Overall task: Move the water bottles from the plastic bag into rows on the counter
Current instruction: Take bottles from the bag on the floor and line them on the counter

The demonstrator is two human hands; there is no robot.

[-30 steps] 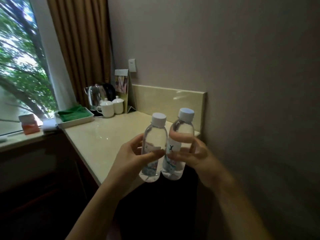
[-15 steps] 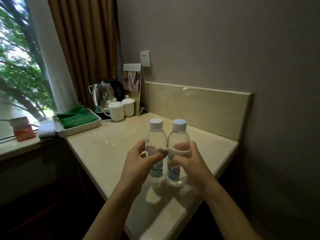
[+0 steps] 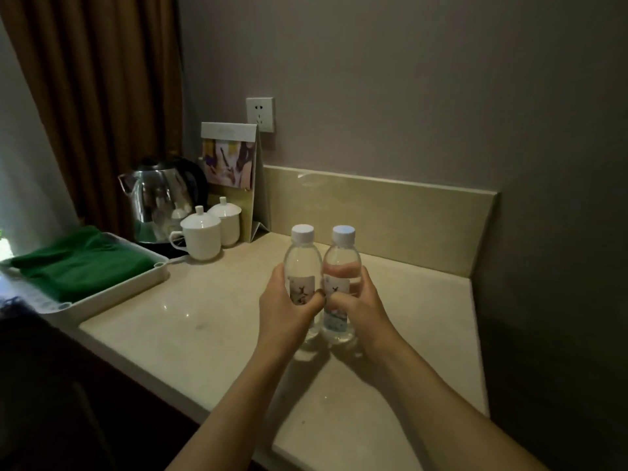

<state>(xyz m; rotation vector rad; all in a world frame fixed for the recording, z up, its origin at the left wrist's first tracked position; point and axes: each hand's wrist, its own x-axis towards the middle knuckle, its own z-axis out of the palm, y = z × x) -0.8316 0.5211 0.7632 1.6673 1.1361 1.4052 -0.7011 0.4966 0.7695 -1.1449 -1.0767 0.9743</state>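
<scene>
left hand (image 3: 283,309): fingers wrapped round left bottle (image 3: 302,266), gripping at label height
right hand (image 3: 360,311): wrapped round right bottle (image 3: 341,263), same grip
bottles: upright, side by side, touching or nearly so, white caps on, over mid desk (image 3: 204,334); bases look at or just above the surface, can't tell which
bag: not in view
done: no other bottles standing on desk, so these look like the first pair
left: set both down, let go, fetch the rest, build rows; how many remain can't be told
desk clutter: tray (image 3: 112,294) with green cloth, kettle (image 3: 159,198), two lidded cups (image 3: 200,236) at far left, well apart from bottles
</scene>
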